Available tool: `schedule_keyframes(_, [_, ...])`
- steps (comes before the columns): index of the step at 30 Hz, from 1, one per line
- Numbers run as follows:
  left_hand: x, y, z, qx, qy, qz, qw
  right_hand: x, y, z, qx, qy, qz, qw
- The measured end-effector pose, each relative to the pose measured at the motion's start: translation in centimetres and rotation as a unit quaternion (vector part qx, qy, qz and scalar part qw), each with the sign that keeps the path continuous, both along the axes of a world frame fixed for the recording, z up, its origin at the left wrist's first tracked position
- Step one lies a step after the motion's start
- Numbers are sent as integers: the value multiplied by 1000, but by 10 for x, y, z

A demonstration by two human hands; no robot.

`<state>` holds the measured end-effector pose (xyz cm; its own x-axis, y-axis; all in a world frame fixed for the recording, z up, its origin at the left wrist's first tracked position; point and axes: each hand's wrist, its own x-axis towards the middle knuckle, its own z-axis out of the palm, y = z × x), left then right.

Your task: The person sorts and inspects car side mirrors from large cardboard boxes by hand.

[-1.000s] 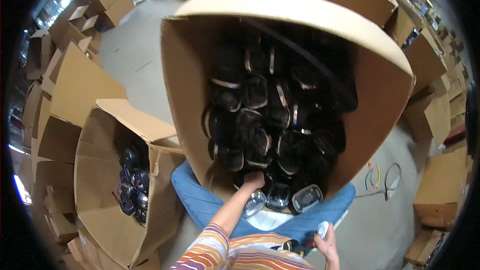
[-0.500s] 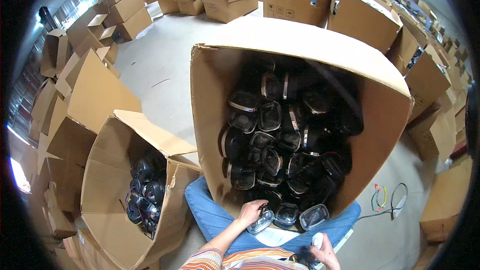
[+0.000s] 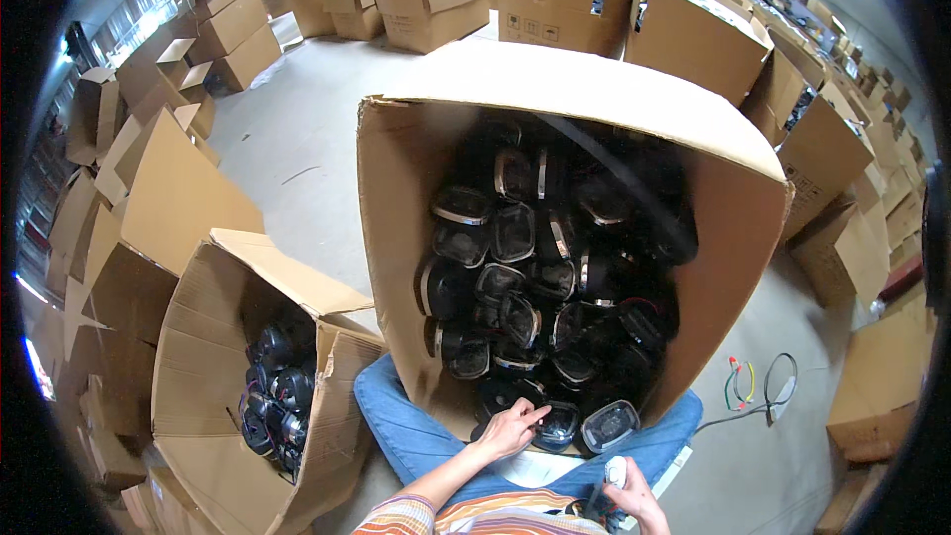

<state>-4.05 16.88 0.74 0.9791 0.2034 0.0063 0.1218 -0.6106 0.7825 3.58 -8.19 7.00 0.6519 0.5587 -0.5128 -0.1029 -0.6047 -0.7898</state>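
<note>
Right hand grips white-tipped object; left hand: grip unclear. Black rounded-square housing, left hand's 3 o'clock: likely slippery; grasp rim.

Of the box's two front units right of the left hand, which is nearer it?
The left unit, by the left hand; the right unit sits farther off.

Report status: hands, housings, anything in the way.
Left hand at dark housings, grip unclear. Right hand around pale-ended object. Many housings inside large carton. Black cable on floor, clear of both hands.
</note>
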Motion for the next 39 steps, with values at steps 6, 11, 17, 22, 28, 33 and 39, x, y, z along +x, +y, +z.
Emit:
schedule_keyframes(6, [11, -18, -7, -129, -2, 36, 991, -9, -6, 6, -4, 30, -14, 999])
schedule_keyframes(11, [25, -31, -2, -67, 84, -42, 993, -6, -13, 1, 17, 18, 18, 1000])
schedule_keyframes(17, [17, -32, 20, -89, 116, -73, 987, -6, -2, 12, 57, 80, -46, 994])
schedule_keyframes(22, [21, -34, 19, -136, 22, -80, 987, 1, 1, 11, 24, 69, -51, 996])
schedule_keyframes(28, [16, -54, 29, -173, 36, -140, 974, 0, -2, 16, 37, 77, -45, 995])
schedule_keyframes(33, [23, -64, 47, -268, 158, -162, 937, 0, -13, 14, 59, 86, -76, 992])
schedule_keyframes(39, [23, -76, 36, -295, 82, -196, 931, 8, -12, 31, 131, 186, -144, 963])
